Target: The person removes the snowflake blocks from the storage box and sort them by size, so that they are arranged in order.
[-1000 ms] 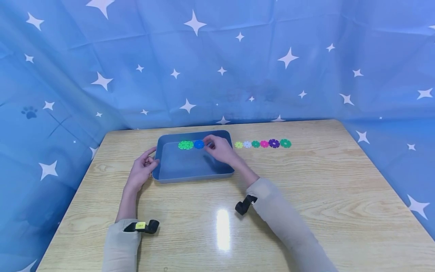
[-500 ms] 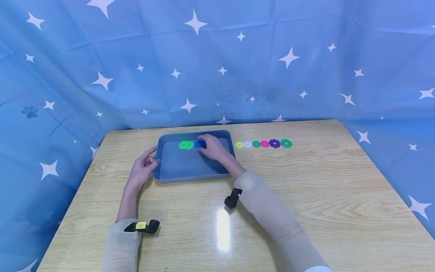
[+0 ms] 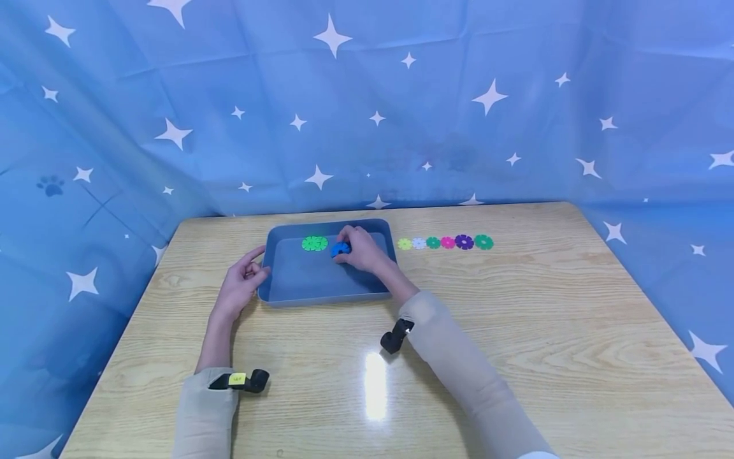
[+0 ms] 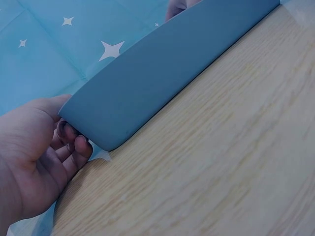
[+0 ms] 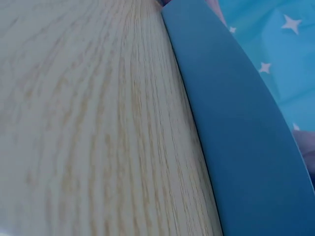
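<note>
My right hand [image 3: 364, 250] pinches a blue flower-shaped disc [image 3: 341, 248] between thumb and fingers, over the inside of the blue-grey tray [image 3: 321, 298]. The disc is tilted, and the fingers cover part of it. To its left inside the tray lie green flower-shaped discs [image 3: 314, 243], close together or overlapping. My left hand [image 3: 236, 290] holds the tray's left end. In the left wrist view that hand [image 4: 34, 152] has its thumb at the rim and its other fingers curled by the tray's outer corner. The right wrist view shows mostly the tray's outer wall [image 5: 231, 118].
Right of the tray, a row of flower discs runs along the wooden table [image 3: 545, 319]: yellow [image 3: 404, 244], white [image 3: 419, 243], green [image 3: 433, 243], pink [image 3: 447, 242], purple [image 3: 464, 241] and a larger green one [image 3: 484, 241]. Behind hangs a star-patterned blue cloth [image 3: 424, 127].
The right hand has moved left and taken hold of the blue disc, which is now tilted and slightly right of and nearer than its earlier place by the green discs. The left hand stays put.
</note>
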A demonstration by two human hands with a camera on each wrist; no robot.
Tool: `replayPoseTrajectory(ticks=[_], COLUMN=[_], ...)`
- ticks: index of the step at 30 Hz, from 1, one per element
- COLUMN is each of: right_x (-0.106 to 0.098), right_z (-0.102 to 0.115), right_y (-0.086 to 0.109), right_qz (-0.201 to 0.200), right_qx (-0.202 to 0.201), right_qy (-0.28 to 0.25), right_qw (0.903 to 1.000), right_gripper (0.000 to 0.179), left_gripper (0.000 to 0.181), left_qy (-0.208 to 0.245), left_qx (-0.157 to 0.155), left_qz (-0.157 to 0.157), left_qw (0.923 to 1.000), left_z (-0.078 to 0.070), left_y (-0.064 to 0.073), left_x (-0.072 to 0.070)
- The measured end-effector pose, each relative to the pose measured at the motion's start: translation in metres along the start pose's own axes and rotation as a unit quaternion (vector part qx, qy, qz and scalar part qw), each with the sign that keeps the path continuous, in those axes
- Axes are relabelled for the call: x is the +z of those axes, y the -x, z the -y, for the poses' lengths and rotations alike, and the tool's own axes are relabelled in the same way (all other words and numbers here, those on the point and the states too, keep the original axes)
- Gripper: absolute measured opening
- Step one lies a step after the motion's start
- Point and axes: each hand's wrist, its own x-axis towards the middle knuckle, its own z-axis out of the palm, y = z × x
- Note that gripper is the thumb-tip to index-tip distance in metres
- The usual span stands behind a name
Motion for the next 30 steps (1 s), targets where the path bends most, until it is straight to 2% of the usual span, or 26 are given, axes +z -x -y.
replayPoseTrajectory(ticks=[5,8,11,13,17,24,30], right_x=[-0.002,-0.004,-0.008,-0.012,-0.024,-0.049,-0.068], right_z=[0.001,0.0,-0.002,-0.005,-0.013,-0.03,-0.052], right_y=[0.009,0.017,0.024,0.028,0.035,0.048,0.058], right_qz=[-0.002,-0.014,-0.03,-0.047,-0.083,-0.145,-0.169], right_qx=[-0.015,-0.025,-0.035,-0.045,-0.055,-0.04,-0.034], right_qy=[-0.023,-0.071,-0.132,-0.152,-0.166,-0.206,-0.228], right_qw=[0.9996,0.9971,0.9902,0.9862,0.9811,0.9668,0.9583], right_gripper=[0.028,0.023,0.023,0.023,0.021,0.023,0.028], left_gripper=[0.056,0.056,0.055,0.055,0.055,0.055,0.055], left_qy=[-0.005,-0.007,-0.006,-0.006,-0.005,-0.006,-0.003], left_qx=[-0.002,-0.003,0.0,0.001,0.0,0.002,0.0], left_qz=[-0.004,-0.004,-0.002,-0.001,-0.002,-0.002,-0.007], left_qw=[1.0,1.0,1.0,1.0,1.0,1.0,1.0], left_z=[0.004,0.004,0.003,0.002,0.001,0.001,0.001], left_y=[-0.001,0.0,0.0,0.0,-0.001,-0.002,0.0], left_x=[0.0,0.0,0.0,0.0,0.0,0.001,0.0])
